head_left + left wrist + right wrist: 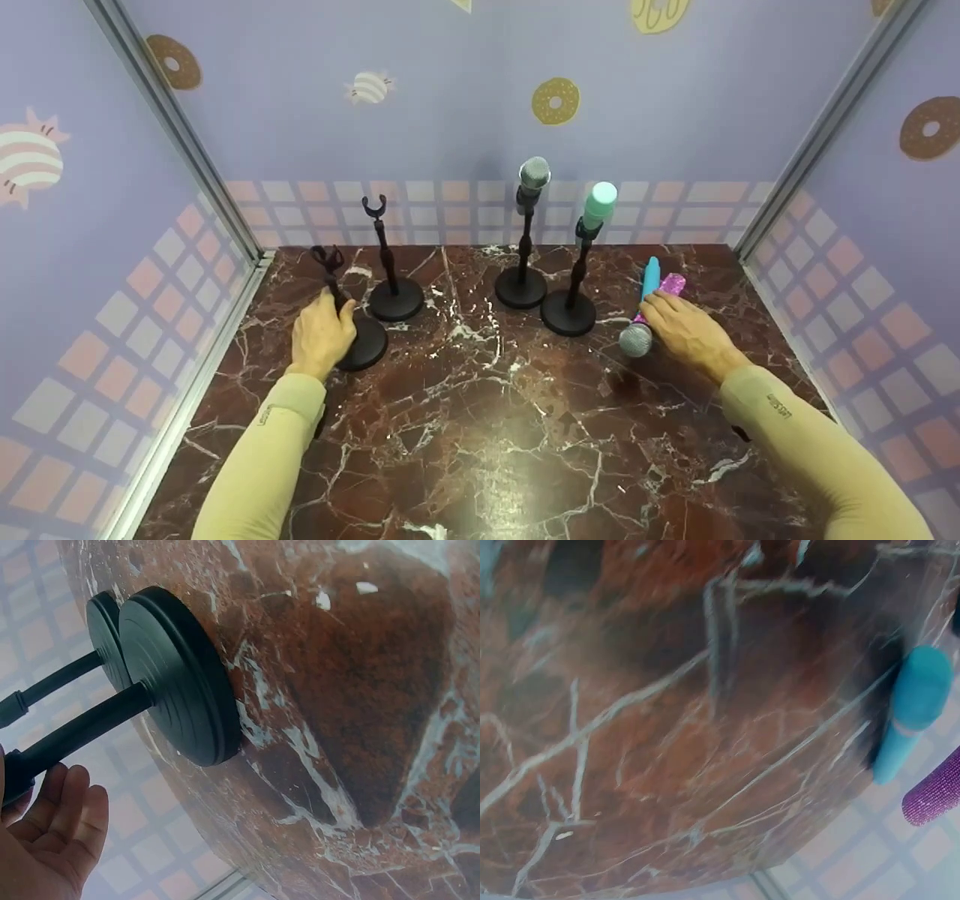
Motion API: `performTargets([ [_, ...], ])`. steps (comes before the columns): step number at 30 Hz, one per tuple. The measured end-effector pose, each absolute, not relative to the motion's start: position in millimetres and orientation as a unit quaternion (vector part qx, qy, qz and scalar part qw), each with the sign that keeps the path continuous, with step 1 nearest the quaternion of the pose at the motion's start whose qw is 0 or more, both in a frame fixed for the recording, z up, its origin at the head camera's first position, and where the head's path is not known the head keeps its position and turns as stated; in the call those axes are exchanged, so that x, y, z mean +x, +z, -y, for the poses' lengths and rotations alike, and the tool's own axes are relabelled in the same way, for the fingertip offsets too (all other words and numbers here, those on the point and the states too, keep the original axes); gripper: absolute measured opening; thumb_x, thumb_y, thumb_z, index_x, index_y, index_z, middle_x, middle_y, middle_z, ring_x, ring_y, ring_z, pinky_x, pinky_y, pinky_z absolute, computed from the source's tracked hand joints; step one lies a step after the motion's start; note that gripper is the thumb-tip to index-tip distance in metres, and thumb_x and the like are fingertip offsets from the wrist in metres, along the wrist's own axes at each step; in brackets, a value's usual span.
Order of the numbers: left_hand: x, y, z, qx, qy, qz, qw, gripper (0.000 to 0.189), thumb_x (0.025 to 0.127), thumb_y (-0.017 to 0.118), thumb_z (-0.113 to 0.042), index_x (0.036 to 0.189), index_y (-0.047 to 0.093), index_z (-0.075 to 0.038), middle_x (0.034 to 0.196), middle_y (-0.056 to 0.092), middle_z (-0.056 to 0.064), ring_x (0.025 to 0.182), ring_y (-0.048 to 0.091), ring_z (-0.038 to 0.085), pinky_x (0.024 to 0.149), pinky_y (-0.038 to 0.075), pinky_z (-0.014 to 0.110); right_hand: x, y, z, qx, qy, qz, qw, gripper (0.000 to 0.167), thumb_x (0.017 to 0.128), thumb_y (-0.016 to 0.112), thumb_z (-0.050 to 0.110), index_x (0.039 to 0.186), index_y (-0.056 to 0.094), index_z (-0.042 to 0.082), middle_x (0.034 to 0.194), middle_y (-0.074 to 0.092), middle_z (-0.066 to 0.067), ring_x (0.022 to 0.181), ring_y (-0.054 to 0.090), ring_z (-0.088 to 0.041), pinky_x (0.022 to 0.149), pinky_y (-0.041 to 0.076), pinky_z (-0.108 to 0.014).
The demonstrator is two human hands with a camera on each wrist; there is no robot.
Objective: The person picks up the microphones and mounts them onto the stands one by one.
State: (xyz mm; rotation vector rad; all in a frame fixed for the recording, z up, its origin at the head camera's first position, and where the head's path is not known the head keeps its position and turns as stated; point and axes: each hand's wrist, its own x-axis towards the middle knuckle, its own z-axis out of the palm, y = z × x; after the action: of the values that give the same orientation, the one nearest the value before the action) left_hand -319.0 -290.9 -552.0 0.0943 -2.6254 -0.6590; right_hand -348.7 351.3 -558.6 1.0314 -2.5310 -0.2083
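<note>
In the head view, my left hand [321, 336] grips the pole of a black microphone stand [366, 346] at the left; its forked clip holds nothing. The left wrist view shows curled fingers [71, 802] by that pole, with the stand's round base [169, 682] on the table. My right hand [686, 330] holds a glittery pink microphone [673, 283] with a silver head, its handle [936, 791] raised off the table in the right wrist view. Just behind it lies a blue microphone [650, 276]. The right hand itself is out of sight in its wrist view.
Another bare stand [396, 300] is behind the left one. Right of centre, one stand [521, 288] carries a silver-headed microphone [535, 174] and another [568, 313] a mint-green microphone [600, 202]. Patterned walls enclose the marbled table [480, 420] at back and sides.
</note>
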Motion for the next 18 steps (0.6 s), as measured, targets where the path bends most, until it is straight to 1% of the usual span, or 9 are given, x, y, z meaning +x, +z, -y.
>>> performTargets([
  [1, -318.2, -551.0, 290.4, 0.032, -0.237, 0.947, 0.214, 0.05, 0.114, 0.063, -0.032, 0.133, 0.062, 0.014, 0.12, 0.074, 0.042, 0.11, 0.072, 0.068, 0.095, 0.056, 0.076, -347.4, -557.0, -348.3, 0.365, -0.076, 0.907, 0.194, 0.047, 0.096, 0.065, -0.004, 0.143, 0.064, -0.008, 0.144, 0.069, -0.029, 0.138, 0.068, -0.048, 0.119, 0.057, -0.059],
  [4, -316.8, -549.8, 288.6, 0.029, -0.238, 0.947, 0.212, 0.048, 0.113, 0.065, -0.032, 0.129, 0.064, 0.012, 0.118, 0.075, 0.041, 0.109, 0.072, 0.067, 0.094, 0.056, 0.076, -343.7, -552.5, -339.9, 0.363, -0.074, 0.911, 0.18, 0.056, 0.094, 0.077, 0.005, 0.146, 0.062, -0.008, 0.148, 0.068, -0.029, 0.141, 0.067, -0.046, 0.122, 0.055, -0.057],
  [6, -315.4, -549.9, 286.7, 0.025, -0.238, 0.947, 0.214, 0.046, 0.112, 0.066, -0.032, 0.125, 0.065, 0.012, 0.117, 0.075, 0.041, 0.108, 0.072, 0.067, 0.093, 0.056, 0.076, -341.9, -551.0, -335.0, 0.369, -0.066, 0.909, 0.184, 0.065, 0.089, 0.086, 0.011, 0.146, 0.062, -0.008, 0.147, 0.069, -0.029, 0.14, 0.067, -0.046, 0.122, 0.054, -0.057],
  [8, -314.0, -550.4, 284.9, 0.021, -0.239, 0.946, 0.218, 0.042, 0.111, 0.068, -0.031, 0.12, 0.065, 0.011, 0.115, 0.076, 0.04, 0.106, 0.073, 0.067, 0.092, 0.056, 0.077, -340.7, -550.2, -330.0, 0.381, -0.055, 0.901, 0.201, 0.066, 0.086, 0.088, 0.012, 0.144, 0.063, -0.008, 0.144, 0.07, -0.029, 0.138, 0.069, -0.046, 0.12, 0.056, -0.057],
  [11, -311.6, -550.6, 282.3, 0.019, -0.242, 0.945, 0.219, 0.04, 0.11, 0.068, -0.031, 0.115, 0.066, 0.008, 0.112, 0.076, 0.039, 0.104, 0.073, 0.067, 0.09, 0.056, 0.077, -340.9, -551.2, -323.7, 0.404, -0.037, 0.883, 0.236, 0.059, 0.085, 0.082, 0.005, 0.14, 0.065, -0.008, 0.138, 0.073, -0.029, 0.133, 0.071, -0.047, 0.117, 0.058, -0.057],
  [13, -310.4, -551.0, 280.2, 0.018, -0.245, 0.945, 0.217, 0.039, 0.11, 0.069, -0.032, 0.113, 0.066, 0.007, 0.111, 0.077, 0.037, 0.103, 0.073, 0.066, 0.089, 0.056, 0.076, -341.4, -551.8, -319.6, 0.421, -0.031, 0.869, 0.257, 0.054, 0.084, 0.076, 0.0, 0.137, 0.066, -0.008, 0.134, 0.074, -0.028, 0.13, 0.072, -0.047, 0.115, 0.059, -0.058],
  [18, -308.3, -551.7, 274.9, 0.012, -0.241, 0.946, 0.215, 0.04, 0.11, 0.07, -0.034, 0.115, 0.067, 0.006, 0.113, 0.077, 0.036, 0.101, 0.074, 0.066, 0.086, 0.057, 0.076, -342.5, -550.8, -310.1, 0.452, -0.019, 0.842, 0.293, 0.05, 0.082, 0.072, 0.0, 0.132, 0.067, -0.008, 0.128, 0.075, -0.026, 0.124, 0.074, -0.046, 0.111, 0.062, -0.056],
])
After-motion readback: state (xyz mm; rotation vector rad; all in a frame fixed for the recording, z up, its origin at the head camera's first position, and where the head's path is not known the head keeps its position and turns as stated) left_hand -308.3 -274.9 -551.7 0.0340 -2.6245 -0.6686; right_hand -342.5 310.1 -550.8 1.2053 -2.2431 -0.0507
